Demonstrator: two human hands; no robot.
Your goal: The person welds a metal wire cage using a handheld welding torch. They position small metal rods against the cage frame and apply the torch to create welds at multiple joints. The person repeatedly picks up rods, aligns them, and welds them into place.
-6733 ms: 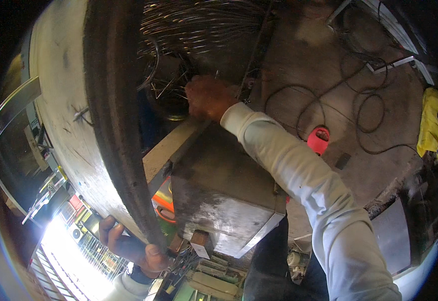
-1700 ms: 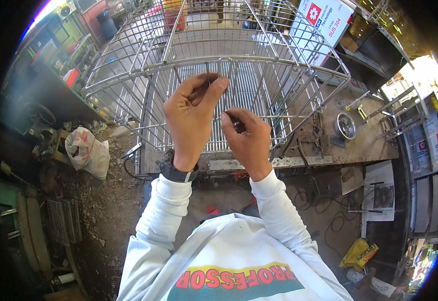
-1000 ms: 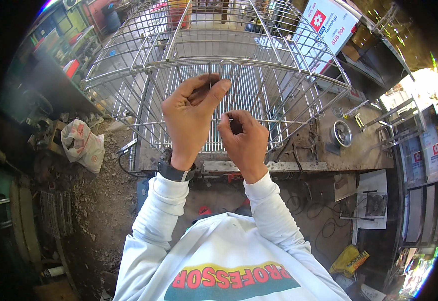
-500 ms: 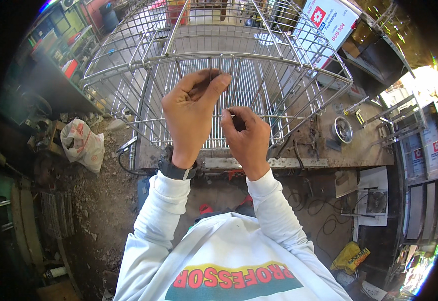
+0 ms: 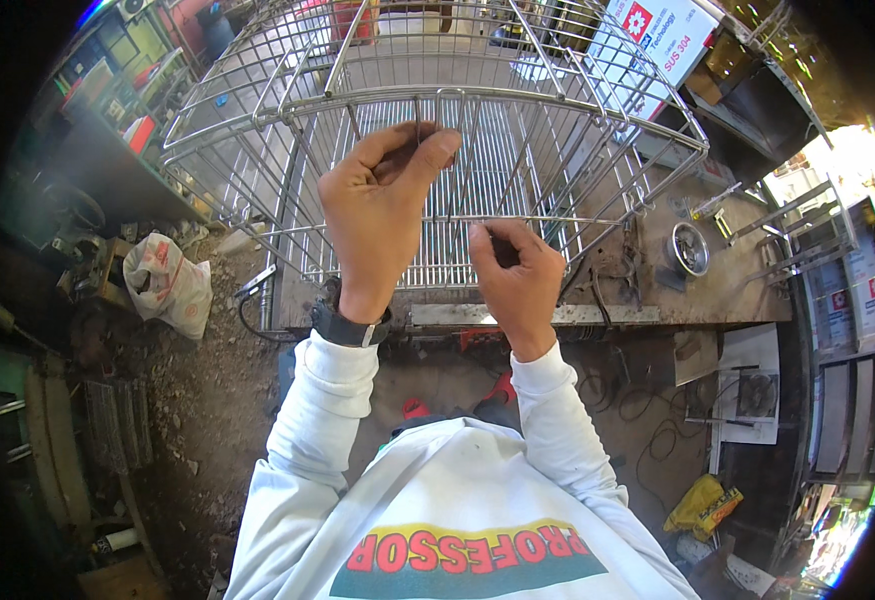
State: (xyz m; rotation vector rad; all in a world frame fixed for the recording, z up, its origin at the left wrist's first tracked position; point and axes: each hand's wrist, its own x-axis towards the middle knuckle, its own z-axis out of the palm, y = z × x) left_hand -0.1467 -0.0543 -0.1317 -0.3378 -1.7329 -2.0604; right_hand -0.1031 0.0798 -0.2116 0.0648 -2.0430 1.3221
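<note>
A large silver wire cage (image 5: 597,120) stands in front of me, with a grid of thin bars. My left hand (image 5: 377,205) is closed in a pinch at a thin upright wire just below the cage's top front rail. Lower and to the right, my right hand (image 5: 519,285) has its fingers curled at the front crossbar (image 5: 437,219), thumb and forefinger bent toward each other. The contact behind those fingers is partly hidden. A narrow looped wire (image 5: 450,95) rises between the two hands. A dark watch (image 5: 350,327) sits on my left wrist.
Under the cage is a worktable with a metal front strip (image 5: 447,314). A round metal bowl (image 5: 689,249) sits on its right side. A white plastic sack (image 5: 167,287) rests at left on rubble. Cables and a yellow bag (image 5: 703,508) lie on the floor at right.
My right hand has moved right and slightly down along the lower front of the cage. The left hand stays in its pinch, barely shifted. The view has moved slightly.
</note>
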